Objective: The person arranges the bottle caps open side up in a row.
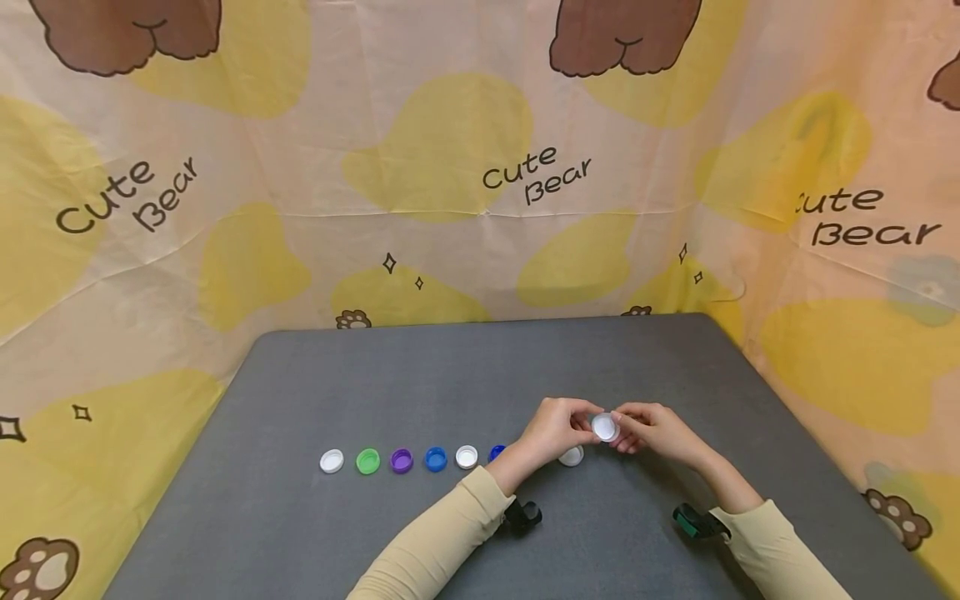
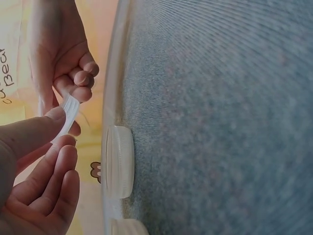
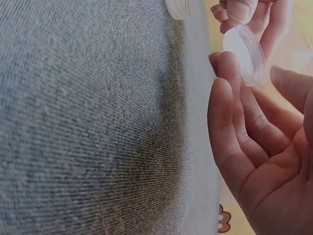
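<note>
Above the grey table, a shallow white bottle cap (image 1: 604, 427) is held up between the two hands, its hollow side towards the head camera. My left hand (image 1: 557, 429) pinches its edge between thumb and fingers; the left wrist view shows the thumb (image 2: 56, 116) pressed on the cap (image 2: 71, 112). From the other side my right hand (image 1: 663, 432) meets the rim with loosely bent fingers. In the right wrist view its thumb (image 3: 291, 88) stands a little apart from the cap (image 3: 244, 56). Below the left hand lies another white cap (image 1: 572, 457), partly hidden.
Leftwards along the grey table (image 1: 300, 533) runs a row of caps: dark blue (image 1: 497, 452), white (image 1: 467, 457), blue (image 1: 436, 459), purple (image 1: 401, 461), green (image 1: 367, 461) and white (image 1: 332, 461). The left forearm covers part of the row. A printed cloth (image 1: 450, 167) hangs behind.
</note>
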`<action>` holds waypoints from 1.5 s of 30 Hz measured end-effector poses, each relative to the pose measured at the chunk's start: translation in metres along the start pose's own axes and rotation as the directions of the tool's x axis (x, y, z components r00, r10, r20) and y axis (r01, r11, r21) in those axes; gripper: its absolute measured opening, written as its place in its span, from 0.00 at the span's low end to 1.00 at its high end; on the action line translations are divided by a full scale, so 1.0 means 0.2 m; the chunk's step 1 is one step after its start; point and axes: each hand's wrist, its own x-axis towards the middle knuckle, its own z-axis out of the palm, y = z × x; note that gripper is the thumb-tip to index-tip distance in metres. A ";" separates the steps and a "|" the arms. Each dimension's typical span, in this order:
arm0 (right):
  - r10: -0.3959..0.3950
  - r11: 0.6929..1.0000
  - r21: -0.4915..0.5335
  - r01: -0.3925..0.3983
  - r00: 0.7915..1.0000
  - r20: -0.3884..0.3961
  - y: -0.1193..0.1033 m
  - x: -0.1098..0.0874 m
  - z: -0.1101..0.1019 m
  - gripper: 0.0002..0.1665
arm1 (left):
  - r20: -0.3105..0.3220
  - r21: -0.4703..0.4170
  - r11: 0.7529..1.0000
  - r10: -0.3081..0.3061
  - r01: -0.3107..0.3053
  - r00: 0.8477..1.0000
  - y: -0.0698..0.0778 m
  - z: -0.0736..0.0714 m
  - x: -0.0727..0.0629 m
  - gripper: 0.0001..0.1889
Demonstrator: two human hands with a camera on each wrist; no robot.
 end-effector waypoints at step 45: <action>-0.186 0.932 -0.321 0.166 0.982 -0.033 0.09 -0.02 0.05 0.23 | 0.115 0.189 0.979 0.053 -0.074 0.992 -0.05 0.03 0.02 0.14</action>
